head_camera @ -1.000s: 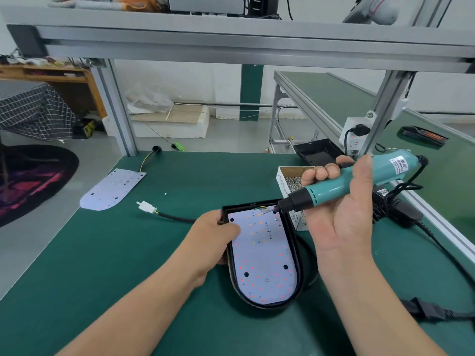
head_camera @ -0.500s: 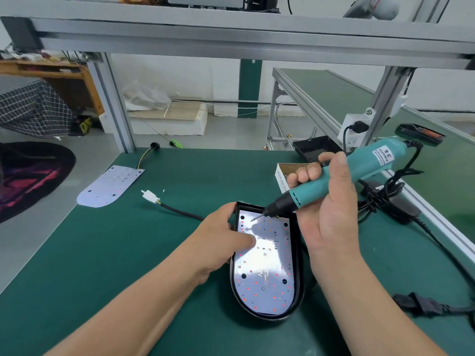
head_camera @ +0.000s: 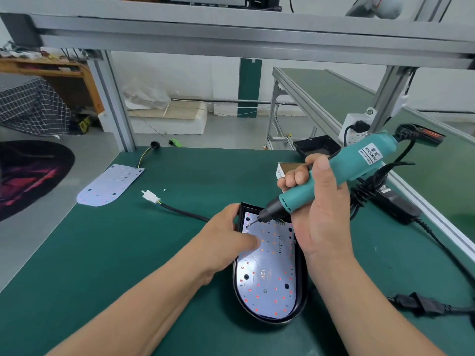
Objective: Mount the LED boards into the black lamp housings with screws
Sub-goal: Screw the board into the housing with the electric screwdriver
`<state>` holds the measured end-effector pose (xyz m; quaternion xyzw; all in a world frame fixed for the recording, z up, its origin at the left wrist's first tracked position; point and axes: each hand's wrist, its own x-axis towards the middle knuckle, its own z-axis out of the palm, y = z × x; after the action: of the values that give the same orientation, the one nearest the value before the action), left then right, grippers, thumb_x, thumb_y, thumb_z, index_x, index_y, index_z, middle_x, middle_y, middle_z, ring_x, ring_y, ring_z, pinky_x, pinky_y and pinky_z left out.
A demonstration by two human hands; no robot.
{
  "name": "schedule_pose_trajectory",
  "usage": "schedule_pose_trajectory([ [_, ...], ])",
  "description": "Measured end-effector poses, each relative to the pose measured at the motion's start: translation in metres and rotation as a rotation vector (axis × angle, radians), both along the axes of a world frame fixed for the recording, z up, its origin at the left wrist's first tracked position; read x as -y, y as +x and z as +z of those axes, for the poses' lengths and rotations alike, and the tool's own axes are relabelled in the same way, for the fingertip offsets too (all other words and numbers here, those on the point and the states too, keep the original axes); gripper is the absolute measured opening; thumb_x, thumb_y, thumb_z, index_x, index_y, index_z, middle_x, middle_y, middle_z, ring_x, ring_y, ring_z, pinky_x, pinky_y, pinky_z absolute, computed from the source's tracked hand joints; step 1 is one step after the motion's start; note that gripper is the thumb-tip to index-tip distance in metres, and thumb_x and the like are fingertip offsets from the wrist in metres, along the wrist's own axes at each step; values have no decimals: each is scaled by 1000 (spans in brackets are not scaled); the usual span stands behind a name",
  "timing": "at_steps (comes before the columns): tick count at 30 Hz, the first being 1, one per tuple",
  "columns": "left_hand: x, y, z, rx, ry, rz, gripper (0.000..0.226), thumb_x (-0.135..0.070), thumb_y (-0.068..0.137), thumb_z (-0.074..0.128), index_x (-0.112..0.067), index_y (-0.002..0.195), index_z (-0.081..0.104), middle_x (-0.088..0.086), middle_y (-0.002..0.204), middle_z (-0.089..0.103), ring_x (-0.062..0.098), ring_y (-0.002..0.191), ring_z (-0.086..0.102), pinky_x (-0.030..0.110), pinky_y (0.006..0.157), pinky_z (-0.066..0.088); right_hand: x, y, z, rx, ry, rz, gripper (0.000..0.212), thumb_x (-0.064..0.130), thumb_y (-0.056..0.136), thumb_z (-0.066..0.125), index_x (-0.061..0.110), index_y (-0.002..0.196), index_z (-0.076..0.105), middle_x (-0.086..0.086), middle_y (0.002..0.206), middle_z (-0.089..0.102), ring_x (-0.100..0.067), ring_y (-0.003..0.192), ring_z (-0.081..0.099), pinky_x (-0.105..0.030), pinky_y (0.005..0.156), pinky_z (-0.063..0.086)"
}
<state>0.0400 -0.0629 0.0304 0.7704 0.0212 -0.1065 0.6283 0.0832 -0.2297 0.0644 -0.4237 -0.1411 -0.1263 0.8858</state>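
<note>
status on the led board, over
Left hand grips housing, thumb on board. Right hand holds driver, tip at board's top-left corner. Nothing blocking.

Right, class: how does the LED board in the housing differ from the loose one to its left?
The housed LED board sits in the black lamp housing; the loose LED board lies bare on the bench. The left hand presses the housed board, the electric screwdriver at its corner; the loose board is untouched. Both are white, round-ended, red-dotted.
</note>
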Motion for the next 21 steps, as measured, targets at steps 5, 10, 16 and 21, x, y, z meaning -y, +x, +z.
schedule_pose_trajectory([
  [5, -1, 0, -1, 2, -9, -18, 47, -16, 71, 71, -22, 117, 67, 11, 107, 78, 26, 89, 71, 54, 97, 58, -2, -2, 0, 10, -26, -9, 15, 26, 104, 59, 12, 102, 55, -3, 74, 51, -21, 71, 54, -39, 80, 55],
  [10, 0, -2, 1, 10, -46, -46, 43, -14, 72, 66, -20, 115, 68, 21, 112, 73, 23, 88, 64, 43, 88, 52, -3, -4, 2, 15, -70, -7, 15, 26, 102, 59, 11, 101, 55, -5, 75, 50, -23, 71, 54, -40, 81, 54],
  [16, -1, -3, 2, 48, -4, -81, 40, -14, 75, 62, -22, 114, 66, 22, 111, 66, 22, 92, 57, 43, 87, 46, -8, -10, 5, 160, -204, 82, 22, 31, 98, 74, 15, 105, 62, -4, 76, 54, -25, 72, 54, -44, 81, 52],
  [21, -2, -2, 2, 91, 81, -133, 36, -13, 80, 57, -27, 114, 61, 8, 108, 63, 19, 98, 53, 47, 92, 49, -13, -12, 4, 190, -245, 111, 17, 27, 96, 74, 17, 105, 64, 0, 76, 57, -23, 72, 56, -43, 80, 51],
])
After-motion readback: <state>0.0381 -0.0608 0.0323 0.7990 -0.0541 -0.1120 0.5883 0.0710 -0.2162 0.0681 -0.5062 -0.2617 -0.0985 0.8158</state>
